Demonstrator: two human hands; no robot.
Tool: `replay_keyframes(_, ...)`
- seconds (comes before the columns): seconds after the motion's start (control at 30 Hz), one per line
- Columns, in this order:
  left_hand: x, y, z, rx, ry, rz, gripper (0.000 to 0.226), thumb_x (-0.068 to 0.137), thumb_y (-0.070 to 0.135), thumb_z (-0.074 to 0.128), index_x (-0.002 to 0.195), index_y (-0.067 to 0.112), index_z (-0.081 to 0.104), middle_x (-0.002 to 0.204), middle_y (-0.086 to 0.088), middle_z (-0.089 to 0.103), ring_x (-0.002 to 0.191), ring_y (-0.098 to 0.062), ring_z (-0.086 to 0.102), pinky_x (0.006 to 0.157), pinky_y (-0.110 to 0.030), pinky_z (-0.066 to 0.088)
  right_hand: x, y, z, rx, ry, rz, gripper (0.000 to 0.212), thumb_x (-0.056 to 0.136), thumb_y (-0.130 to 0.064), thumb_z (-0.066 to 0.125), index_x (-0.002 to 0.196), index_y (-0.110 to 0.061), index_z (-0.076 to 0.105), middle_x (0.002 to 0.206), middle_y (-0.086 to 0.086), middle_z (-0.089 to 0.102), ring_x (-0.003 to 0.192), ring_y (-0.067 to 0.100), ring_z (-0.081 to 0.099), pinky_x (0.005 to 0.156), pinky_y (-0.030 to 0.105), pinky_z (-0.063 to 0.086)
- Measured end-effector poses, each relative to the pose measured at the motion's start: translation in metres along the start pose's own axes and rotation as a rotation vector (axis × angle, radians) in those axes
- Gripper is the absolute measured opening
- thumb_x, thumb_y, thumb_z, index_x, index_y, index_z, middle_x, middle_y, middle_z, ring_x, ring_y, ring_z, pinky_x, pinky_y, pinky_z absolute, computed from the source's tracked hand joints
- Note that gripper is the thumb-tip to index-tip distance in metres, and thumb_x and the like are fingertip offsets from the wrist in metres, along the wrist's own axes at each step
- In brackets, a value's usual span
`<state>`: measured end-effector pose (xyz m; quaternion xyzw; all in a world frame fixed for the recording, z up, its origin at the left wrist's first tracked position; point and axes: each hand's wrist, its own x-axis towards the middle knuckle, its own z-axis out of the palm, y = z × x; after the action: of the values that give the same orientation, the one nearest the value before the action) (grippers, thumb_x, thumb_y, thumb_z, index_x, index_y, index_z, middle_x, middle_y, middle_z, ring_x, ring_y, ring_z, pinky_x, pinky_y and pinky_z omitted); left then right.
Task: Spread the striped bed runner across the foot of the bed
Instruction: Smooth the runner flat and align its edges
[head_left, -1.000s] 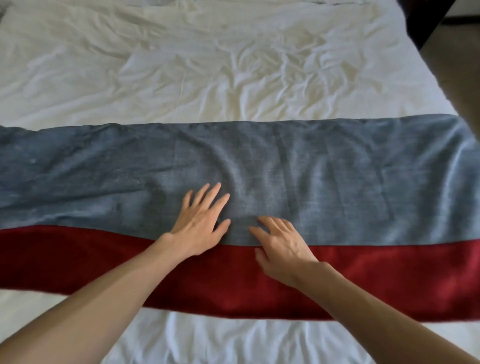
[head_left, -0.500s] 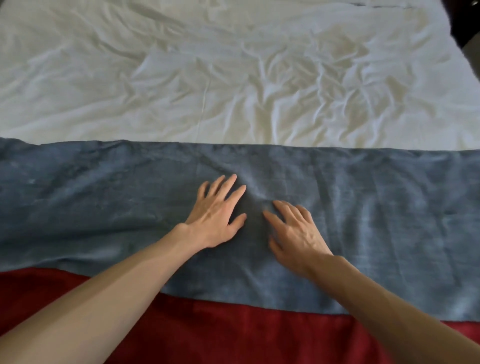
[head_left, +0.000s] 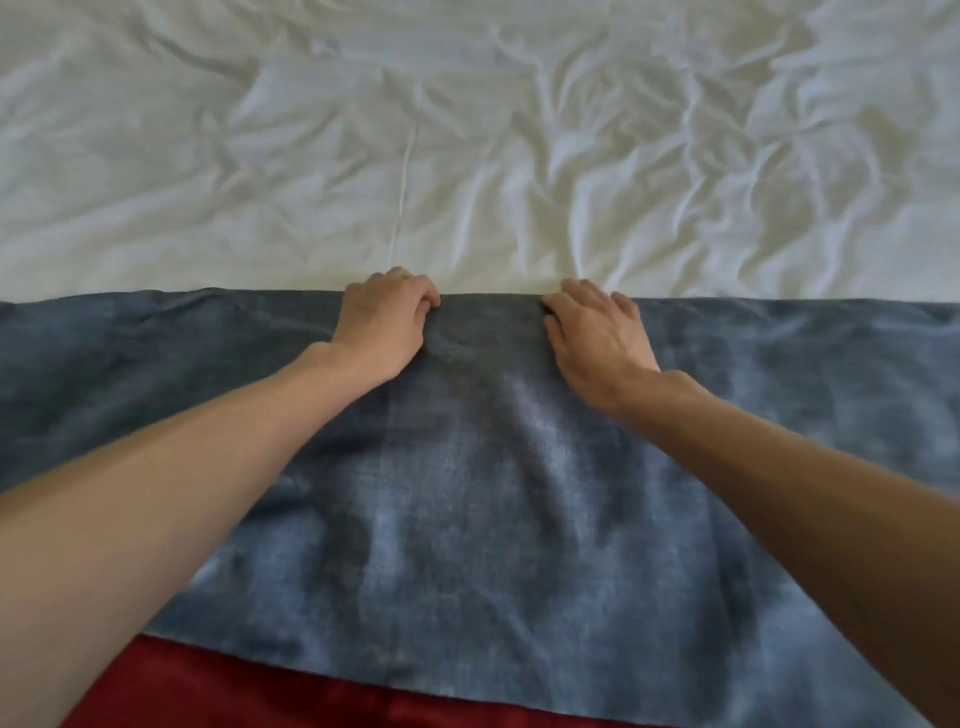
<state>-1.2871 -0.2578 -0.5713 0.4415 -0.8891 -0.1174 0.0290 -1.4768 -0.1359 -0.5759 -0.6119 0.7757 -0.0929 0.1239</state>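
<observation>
Two hands clutch blue-and-red runner's far edge

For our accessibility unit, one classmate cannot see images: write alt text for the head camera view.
Two bare hands, left hand and right hand, curl over the far edge of a blue and red bed runner lying across a wrinkled white sheet. Both forearms reach forward from the bottom of the frame.

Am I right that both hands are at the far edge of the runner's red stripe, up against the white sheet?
Not quite. The head view shows the left hand and right hand at the far edge of the runner's blue-grey stripe, up against the white sheet. The red stripe is the near one, by the forearms.
</observation>
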Motion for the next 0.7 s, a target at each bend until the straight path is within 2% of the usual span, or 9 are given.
replay_keyframes(0.07, 0.008, -0.005, -0.002, 0.065, -0.004, -0.043, 0.016, 0.095, 0.019, 0.049, 0.108, 0.020, 0.059, 0.106, -0.003, 0.062, 0.097, -0.026, 0.055, 0.086, -0.041, 0.032, 0.008, 0.001, -0.003, 0.051, 0.055, 0.054, 0.025, 0.097, -0.024, 0.043, 0.116, -0.014, 0.056, 0.111, 0.008, 0.060, 0.106, 0.029, 0.052, 0.094, 0.040, 0.034)
replay_keyframes(0.17, 0.017, -0.011, -0.006, 0.194, -0.038, -0.010, 0.015, 0.094, 0.027, 0.054, 0.105, 0.022, 0.062, 0.100, 0.000, 0.061, 0.097, -0.024, 0.048, 0.081, -0.038, 0.023, 0.017, 0.000, -0.006, 0.025, 0.040, 0.098, 0.024, 0.092, -0.021, 0.055, 0.114, -0.013, 0.057, 0.104, 0.008, 0.061, 0.100, 0.029, 0.052, 0.091, 0.040, 0.034)
replay_keyframes(0.27, 0.020, -0.014, -0.008, 0.229, 0.052, 0.004, 0.013, 0.093, 0.028, 0.055, 0.098, 0.023, 0.066, 0.094, 0.001, 0.061, 0.095, -0.024, 0.045, 0.080, -0.038, 0.021, 0.026, 0.000, -0.006, -0.029, 0.065, 0.078, 0.012, 0.091, -0.018, 0.057, 0.101, -0.014, 0.063, 0.097, 0.007, 0.060, 0.093, 0.027, 0.050, 0.088, 0.038, 0.032)
replay_keyframes(0.33, 0.017, -0.014, -0.004, 0.219, 0.109, -0.025, 0.014, 0.094, 0.028, 0.053, 0.101, 0.023, 0.064, 0.099, 0.000, 0.059, 0.100, -0.025, 0.044, 0.084, -0.039, 0.022, 0.029, -0.002, -0.005, -0.059, 0.092, 0.111, 0.012, 0.090, -0.015, 0.055, 0.100, -0.014, 0.063, 0.096, 0.007, 0.059, 0.092, 0.027, 0.050, 0.088, 0.038, 0.031)
replay_keyframes(0.4, 0.011, -0.013, 0.005, 0.222, 0.098, -0.027, 0.021, 0.095, 0.025, 0.048, 0.112, 0.021, 0.060, 0.111, -0.003, 0.054, 0.107, -0.026, 0.043, 0.091, -0.041, 0.023, 0.026, -0.007, 0.001, -0.108, 0.078, 0.151, 0.022, 0.089, -0.010, 0.050, 0.109, -0.012, 0.058, 0.103, 0.010, 0.056, 0.097, 0.029, 0.048, 0.092, 0.039, 0.032)
replay_keyframes(0.47, 0.002, -0.012, 0.013, 0.222, 0.086, -0.024, 0.031, 0.096, 0.024, 0.043, 0.124, 0.017, 0.053, 0.125, -0.007, 0.047, 0.117, -0.028, 0.039, 0.100, -0.044, 0.021, 0.017, -0.014, 0.008, -0.128, 0.047, 0.140, 0.040, 0.089, -0.012, 0.046, 0.129, -0.010, 0.045, 0.124, 0.017, 0.046, 0.115, 0.034, 0.041, 0.105, 0.043, 0.027)
replay_keyframes(0.53, -0.007, -0.010, 0.018, 0.210, 0.057, -0.036, 0.042, 0.098, 0.029, 0.037, 0.137, 0.015, 0.039, 0.144, -0.012, 0.032, 0.134, -0.030, 0.026, 0.110, -0.049, 0.013, 0.006, -0.020, 0.015, -0.140, -0.005, 0.065, 0.056, 0.094, -0.025, 0.040, 0.145, -0.011, 0.022, 0.150, 0.022, 0.019, 0.139, 0.036, 0.015, 0.116, 0.046, 0.009)
replay_keyframes(0.6, -0.015, -0.007, 0.020, 0.178, -0.006, -0.041, 0.052, 0.099, 0.037, 0.028, 0.147, 0.017, 0.022, 0.156, -0.013, 0.011, 0.143, -0.030, 0.007, 0.115, -0.051, 0.002, -0.007, -0.026, 0.021, -0.151, -0.040, -0.033, 0.061, 0.097, -0.037, 0.033, 0.148, -0.013, 0.013, 0.157, 0.019, -0.001, 0.144, 0.033, -0.003, 0.117, 0.047, -0.001)
replay_keyframes(0.7, -0.029, 0.002, 0.022, 0.115, -0.059, -0.025, 0.060, 0.097, 0.046, 0.021, 0.150, 0.021, 0.009, 0.159, -0.010, -0.002, 0.145, -0.027, -0.004, 0.116, -0.051, -0.004, -0.030, -0.034, 0.026, -0.119, -0.091, -0.060, 0.061, 0.097, -0.041, 0.031, 0.148, -0.012, 0.015, 0.157, 0.017, -0.004, 0.144, 0.033, -0.006, 0.116, 0.047, -0.002)
